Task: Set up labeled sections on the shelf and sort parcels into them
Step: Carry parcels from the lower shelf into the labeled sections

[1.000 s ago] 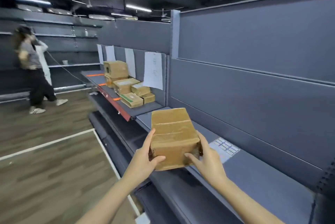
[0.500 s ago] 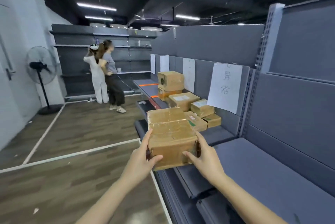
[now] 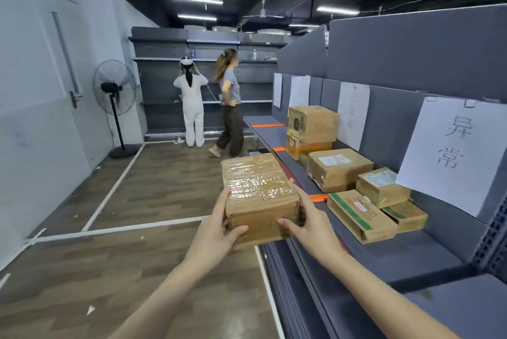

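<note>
Along the frame's right side runs the grey shelf (image 3: 411, 251), cardboard parcels (image 3: 340, 168) grouped under a paper label (image 3: 455, 152). At lower centre a taped parcel (image 3: 258, 196) is held clear of the shelf edge: left hand (image 3: 216, 231) and right hand (image 3: 312, 229) grip its sides, thumbs pressed on its near face.

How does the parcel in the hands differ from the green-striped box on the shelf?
The brown tape-wrapped cardboard parcel is held in the air by the left hand and right hand; the flat green-striped cardboard box lies on the grey shelf. The parcel is glossy with tape, no label visible; the striped box shows a label on top. Both are brown cardboard.
</note>
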The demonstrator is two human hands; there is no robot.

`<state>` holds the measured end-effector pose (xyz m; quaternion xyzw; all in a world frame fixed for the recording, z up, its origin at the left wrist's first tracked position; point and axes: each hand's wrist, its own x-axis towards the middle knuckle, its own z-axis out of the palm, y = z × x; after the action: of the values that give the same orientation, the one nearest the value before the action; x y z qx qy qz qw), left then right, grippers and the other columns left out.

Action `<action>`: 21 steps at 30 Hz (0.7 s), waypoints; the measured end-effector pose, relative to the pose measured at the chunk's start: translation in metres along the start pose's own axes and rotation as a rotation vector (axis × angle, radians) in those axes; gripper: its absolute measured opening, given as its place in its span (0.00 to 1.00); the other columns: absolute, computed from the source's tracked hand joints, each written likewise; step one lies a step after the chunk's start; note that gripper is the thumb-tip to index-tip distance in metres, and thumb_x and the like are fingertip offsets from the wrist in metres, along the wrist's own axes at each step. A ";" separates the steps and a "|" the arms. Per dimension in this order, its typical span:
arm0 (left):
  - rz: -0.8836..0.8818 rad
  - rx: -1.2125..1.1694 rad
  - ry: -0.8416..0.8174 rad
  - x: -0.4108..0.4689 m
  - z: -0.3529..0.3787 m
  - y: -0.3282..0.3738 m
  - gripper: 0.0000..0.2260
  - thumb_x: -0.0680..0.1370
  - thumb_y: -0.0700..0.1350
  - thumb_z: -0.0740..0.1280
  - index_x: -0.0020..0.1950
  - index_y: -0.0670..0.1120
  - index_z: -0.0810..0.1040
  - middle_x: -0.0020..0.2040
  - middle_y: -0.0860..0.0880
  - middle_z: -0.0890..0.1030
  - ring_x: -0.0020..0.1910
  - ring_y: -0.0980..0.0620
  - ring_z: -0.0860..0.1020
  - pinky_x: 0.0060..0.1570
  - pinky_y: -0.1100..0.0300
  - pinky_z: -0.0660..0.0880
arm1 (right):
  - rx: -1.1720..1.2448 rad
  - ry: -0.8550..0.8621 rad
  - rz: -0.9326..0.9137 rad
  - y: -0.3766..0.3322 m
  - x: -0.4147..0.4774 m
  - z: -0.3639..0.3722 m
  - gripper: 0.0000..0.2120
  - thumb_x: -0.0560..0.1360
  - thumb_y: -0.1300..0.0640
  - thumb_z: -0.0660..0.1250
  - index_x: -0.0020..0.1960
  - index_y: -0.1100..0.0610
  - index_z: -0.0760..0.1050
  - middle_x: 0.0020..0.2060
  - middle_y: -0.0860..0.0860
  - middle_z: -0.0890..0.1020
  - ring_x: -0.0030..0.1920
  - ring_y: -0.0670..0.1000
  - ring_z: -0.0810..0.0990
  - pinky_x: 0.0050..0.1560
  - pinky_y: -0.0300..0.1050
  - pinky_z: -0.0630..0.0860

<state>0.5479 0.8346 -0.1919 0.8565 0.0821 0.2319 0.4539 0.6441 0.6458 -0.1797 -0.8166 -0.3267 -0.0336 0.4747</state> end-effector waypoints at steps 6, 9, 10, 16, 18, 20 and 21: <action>0.003 -0.063 0.046 0.122 0.002 -0.052 0.39 0.73 0.42 0.72 0.74 0.62 0.52 0.62 0.56 0.76 0.58 0.61 0.76 0.63 0.62 0.71 | 0.059 -0.033 -0.058 0.045 0.133 0.030 0.38 0.71 0.56 0.72 0.74 0.47 0.56 0.56 0.35 0.72 0.56 0.33 0.69 0.49 0.17 0.64; 0.020 -0.038 0.051 0.195 0.000 -0.062 0.38 0.74 0.43 0.72 0.75 0.59 0.52 0.59 0.58 0.76 0.53 0.67 0.76 0.57 0.70 0.72 | 0.061 -0.043 -0.089 0.064 0.212 0.034 0.38 0.72 0.55 0.72 0.75 0.45 0.55 0.57 0.34 0.72 0.57 0.35 0.70 0.52 0.21 0.65; 0.034 -0.037 0.053 0.218 -0.001 -0.064 0.38 0.74 0.42 0.71 0.75 0.58 0.53 0.58 0.57 0.77 0.50 0.69 0.77 0.55 0.72 0.72 | 0.063 -0.051 -0.091 0.070 0.237 0.035 0.39 0.72 0.55 0.72 0.75 0.44 0.54 0.57 0.35 0.72 0.58 0.36 0.70 0.53 0.23 0.66; 0.067 -0.044 0.086 0.319 -0.011 -0.104 0.35 0.73 0.38 0.71 0.74 0.52 0.56 0.56 0.51 0.78 0.54 0.59 0.75 0.49 0.74 0.72 | 0.114 -0.158 -0.074 0.099 0.352 0.062 0.44 0.73 0.57 0.71 0.75 0.41 0.45 0.57 0.29 0.67 0.55 0.33 0.69 0.52 0.20 0.65; 0.052 -0.044 0.068 0.343 -0.016 -0.125 0.36 0.73 0.39 0.72 0.74 0.52 0.55 0.58 0.60 0.76 0.56 0.64 0.76 0.56 0.70 0.72 | 0.128 -0.203 -0.077 0.109 0.380 0.078 0.44 0.72 0.59 0.71 0.74 0.38 0.45 0.56 0.27 0.67 0.53 0.30 0.71 0.54 0.22 0.67; 0.030 -0.074 0.062 0.367 -0.019 -0.146 0.36 0.73 0.37 0.72 0.73 0.54 0.55 0.58 0.60 0.76 0.55 0.67 0.77 0.57 0.68 0.73 | 0.140 -0.237 -0.080 0.121 0.410 0.094 0.44 0.72 0.59 0.72 0.70 0.33 0.46 0.59 0.32 0.72 0.56 0.34 0.73 0.58 0.29 0.70; 0.019 -0.090 0.064 0.379 -0.021 -0.155 0.36 0.73 0.36 0.72 0.72 0.55 0.56 0.58 0.61 0.76 0.55 0.68 0.77 0.56 0.69 0.73 | 0.143 -0.245 -0.073 0.126 0.424 0.103 0.44 0.71 0.60 0.72 0.69 0.32 0.47 0.61 0.36 0.74 0.59 0.37 0.74 0.60 0.34 0.72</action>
<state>0.8815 1.0724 -0.1861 0.8280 0.0780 0.2668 0.4870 1.0216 0.8988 -0.1760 -0.7661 -0.4132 0.0724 0.4869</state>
